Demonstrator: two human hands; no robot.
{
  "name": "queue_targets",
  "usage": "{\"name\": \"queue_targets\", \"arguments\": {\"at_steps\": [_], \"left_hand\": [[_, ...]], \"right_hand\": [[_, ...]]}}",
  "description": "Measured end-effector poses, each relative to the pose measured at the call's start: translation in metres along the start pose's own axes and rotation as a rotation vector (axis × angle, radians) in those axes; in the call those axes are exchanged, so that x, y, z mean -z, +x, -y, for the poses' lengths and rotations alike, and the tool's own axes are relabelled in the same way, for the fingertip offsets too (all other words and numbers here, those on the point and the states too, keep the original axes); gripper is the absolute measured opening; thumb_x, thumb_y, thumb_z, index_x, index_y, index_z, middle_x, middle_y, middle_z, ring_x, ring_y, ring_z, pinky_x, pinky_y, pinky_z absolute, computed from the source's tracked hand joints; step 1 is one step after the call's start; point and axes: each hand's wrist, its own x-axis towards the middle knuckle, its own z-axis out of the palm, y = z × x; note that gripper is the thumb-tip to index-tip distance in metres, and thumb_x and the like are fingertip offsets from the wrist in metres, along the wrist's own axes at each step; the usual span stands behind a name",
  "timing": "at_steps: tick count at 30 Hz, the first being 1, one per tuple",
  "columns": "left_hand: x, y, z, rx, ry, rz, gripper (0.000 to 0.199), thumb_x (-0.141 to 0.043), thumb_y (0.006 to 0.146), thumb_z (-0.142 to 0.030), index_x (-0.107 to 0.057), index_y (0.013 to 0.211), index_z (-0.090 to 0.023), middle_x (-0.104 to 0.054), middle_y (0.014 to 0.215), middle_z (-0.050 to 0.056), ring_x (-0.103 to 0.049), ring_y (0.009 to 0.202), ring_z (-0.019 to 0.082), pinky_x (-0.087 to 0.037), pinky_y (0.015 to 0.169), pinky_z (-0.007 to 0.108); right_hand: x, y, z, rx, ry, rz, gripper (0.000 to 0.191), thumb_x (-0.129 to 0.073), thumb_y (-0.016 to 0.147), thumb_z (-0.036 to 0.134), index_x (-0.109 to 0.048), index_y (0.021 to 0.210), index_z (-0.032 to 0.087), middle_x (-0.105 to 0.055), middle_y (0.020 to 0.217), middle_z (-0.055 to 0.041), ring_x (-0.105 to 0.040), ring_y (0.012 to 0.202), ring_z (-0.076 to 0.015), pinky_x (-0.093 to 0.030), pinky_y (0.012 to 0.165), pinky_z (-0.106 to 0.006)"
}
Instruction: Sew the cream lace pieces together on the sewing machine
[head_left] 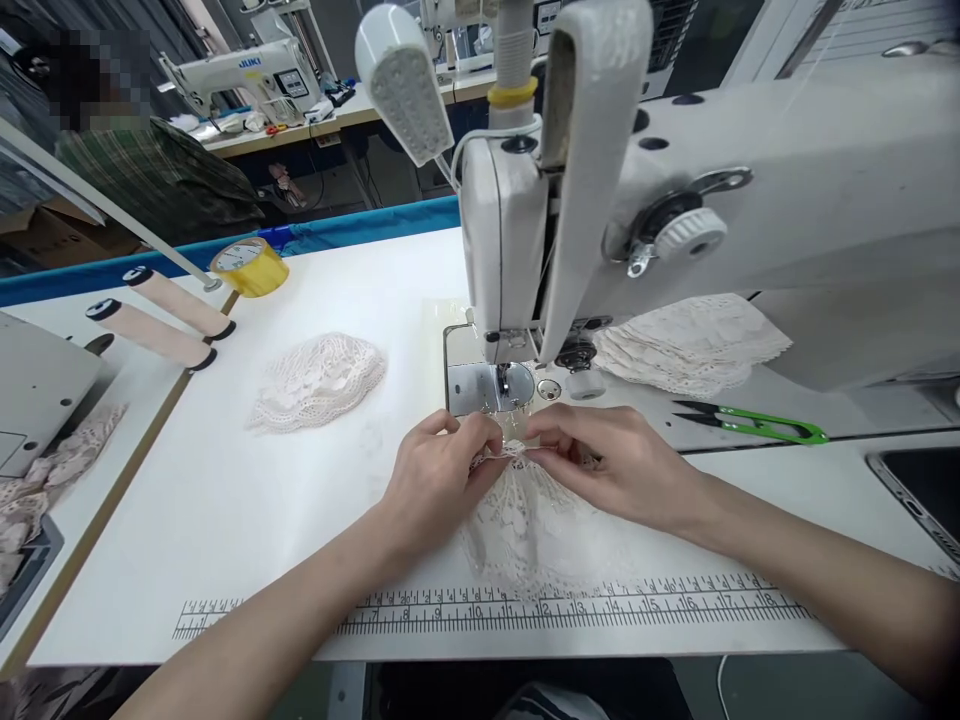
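A white lace piece (529,530) hangs toward the table's front edge, its gathered upper edge held between both hands. My left hand (446,475) pinches that edge from the left, thumb and forefinger closed on it. From the right, my right hand (619,465) pinches the same edge, with a short gap between the two hands. Both are just in front of the sewing machine's needle plate (472,388). The presser foot (504,380) stands behind the fingertips. Another lace piece (322,380) lies on the table to the left.
Stacked white lace pieces (690,340) and green thread snips (765,422) lie right of the needle area. A phone (926,485) is at the right edge. Yellow tape (250,267) and two thread cones (154,333) stand back left. The machine head (510,220) overhangs the middle. A person (157,180) sits beyond.
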Motion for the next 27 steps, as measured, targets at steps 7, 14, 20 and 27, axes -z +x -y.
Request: {"name": "queue_targets", "arguments": {"at_steps": [7,14,20,27], "left_hand": [[0.0009,-0.0002,-0.0011,-0.019,0.004,-0.014,0.014,-0.053,0.088,-0.012,-0.044,0.087,-0.023,-0.051,0.056,-0.01,-0.042,0.045,0.008,-0.04,0.054,0.023],[0.0017,0.0016,-0.0026,-0.073,-0.024,-0.058,0.013,-0.054,0.088,-0.012,-0.046,0.085,-0.021,-0.053,0.059,-0.009,-0.043,0.047,0.007,-0.037,0.051,0.02],[0.0017,0.0021,-0.0028,-0.095,-0.008,-0.075,0.013,-0.055,0.088,-0.011,-0.046,0.084,-0.02,-0.048,0.054,-0.009,-0.04,0.047,0.007,-0.036,0.051,0.019],[0.0024,0.002,-0.0021,-0.103,-0.004,-0.083,0.014,-0.056,0.088,-0.011,-0.046,0.084,-0.02,-0.05,0.055,-0.009,-0.04,0.047,0.007,-0.036,0.051,0.019]], "right_hand": [[0.0012,-0.0012,0.0023,0.072,-0.054,0.023,0.02,-0.05,0.09,0.012,-0.059,0.104,0.022,-0.065,0.074,0.0028,-0.056,0.058,-0.0097,-0.043,0.055,-0.023],[-0.0026,-0.001,-0.0005,0.123,-0.08,0.015,0.02,-0.049,0.089,0.011,-0.057,0.105,0.02,-0.059,0.069,0.0043,-0.051,0.054,-0.0082,-0.04,0.052,-0.021],[-0.0024,-0.0029,-0.0003,0.132,-0.106,-0.005,0.021,-0.05,0.089,0.011,-0.054,0.107,0.02,-0.058,0.067,0.0057,-0.048,0.051,-0.0077,-0.038,0.05,-0.02],[-0.0034,-0.003,-0.0027,0.149,-0.105,-0.035,0.021,-0.052,0.088,0.011,-0.053,0.108,0.02,-0.058,0.068,0.0066,-0.049,0.052,-0.0071,-0.039,0.05,-0.02]]}}
